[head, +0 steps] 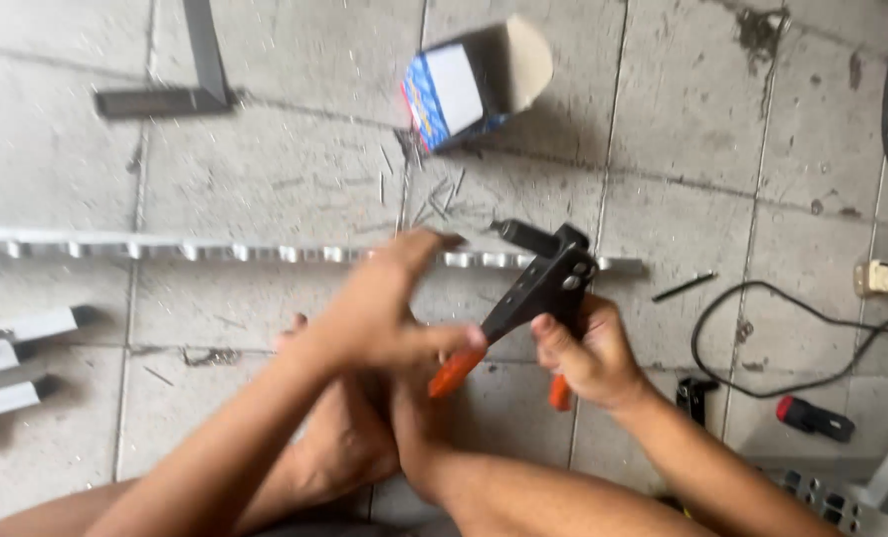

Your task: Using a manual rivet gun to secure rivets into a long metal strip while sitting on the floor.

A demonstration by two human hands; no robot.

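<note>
A hand riveter (pixel 538 283) with a black body and orange grips is held above the tiled floor. My right hand (pixel 588 353) is shut around its lower handle. My left hand (pixel 389 308) presses the upper orange grip (pixel 456 370) with the thumb, its fingers stretched toward a long notched metal strip (pixel 215 251) lying across the floor. The riveter's nose points up-left, just over the strip's right end. My bare feet (pixel 339 438) rest under my arms.
An open cardboard box (pixel 474 85) lies at the top with several loose rivet pins (pixel 434 199) scattered below it. A metal square (pixel 180 85) is top left, metal profiles (pixel 16 363) at left. A black cable (pixel 772 328), white socket (pixel 887 276) and red-black tool (pixel 814 418) lie right.
</note>
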